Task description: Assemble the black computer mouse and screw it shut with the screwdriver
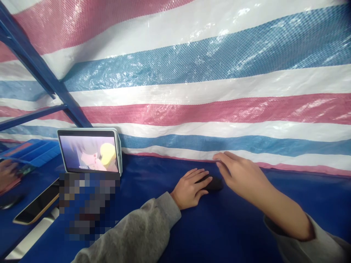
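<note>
My left hand lies palm down on the dark blue surface, its fingers spread and the fingertips against a small black rounded object. That object resembles a computer mouse, but the hand covers part of it, so its kind is unsure. My right hand is just to the right and a bit farther back, raised with bent fingers, thumb apart from them. Nothing shows between those fingers, which point toward the foot of the striped plastic sheet. Grey sleeves cover both forearms.
A tablet in a pale case stands upright at left, playing a cartoon. Before it are a phone and a pixelated patch. Farther left sit a blue compartment tray and another person's hand. Blue metal bars rise behind.
</note>
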Demonstrator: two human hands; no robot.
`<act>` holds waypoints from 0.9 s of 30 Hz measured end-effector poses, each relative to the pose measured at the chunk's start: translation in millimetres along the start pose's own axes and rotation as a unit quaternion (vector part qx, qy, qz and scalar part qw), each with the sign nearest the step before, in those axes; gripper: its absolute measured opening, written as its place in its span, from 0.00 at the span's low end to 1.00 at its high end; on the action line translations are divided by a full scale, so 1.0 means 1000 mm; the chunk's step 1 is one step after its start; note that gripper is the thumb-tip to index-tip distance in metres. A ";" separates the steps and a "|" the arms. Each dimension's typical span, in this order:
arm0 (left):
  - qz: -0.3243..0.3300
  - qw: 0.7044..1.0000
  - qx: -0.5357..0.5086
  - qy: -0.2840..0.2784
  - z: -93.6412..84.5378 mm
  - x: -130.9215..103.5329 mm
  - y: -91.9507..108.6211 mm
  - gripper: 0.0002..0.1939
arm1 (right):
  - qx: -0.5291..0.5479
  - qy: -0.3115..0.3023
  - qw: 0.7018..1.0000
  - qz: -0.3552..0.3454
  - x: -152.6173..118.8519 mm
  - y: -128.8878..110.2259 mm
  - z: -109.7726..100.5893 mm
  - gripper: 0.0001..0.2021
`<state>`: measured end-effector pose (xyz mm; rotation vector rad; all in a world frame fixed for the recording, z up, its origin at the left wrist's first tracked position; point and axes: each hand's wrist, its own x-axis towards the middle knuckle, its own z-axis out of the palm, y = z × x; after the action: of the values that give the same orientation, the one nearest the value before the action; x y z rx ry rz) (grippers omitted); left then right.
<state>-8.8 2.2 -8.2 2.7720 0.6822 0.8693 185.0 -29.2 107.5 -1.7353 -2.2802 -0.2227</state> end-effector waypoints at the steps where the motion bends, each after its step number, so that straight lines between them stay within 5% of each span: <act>1: -0.001 1.000 0.000 -0.002 0.000 0.000 0.000 0.21 | 0.001 -0.001 1.000 0.003 0.000 0.000 0.000 0.14; 27: 0.001 1.000 0.000 0.002 -0.001 0.000 0.001 0.21 | 0.017 -0.011 1.000 0.001 0.000 0.000 -0.003 0.12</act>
<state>-8.8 1.9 -7.0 2.7728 0.6800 0.8741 185.3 -30.1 110.5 -1.7310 -2.2841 -0.1642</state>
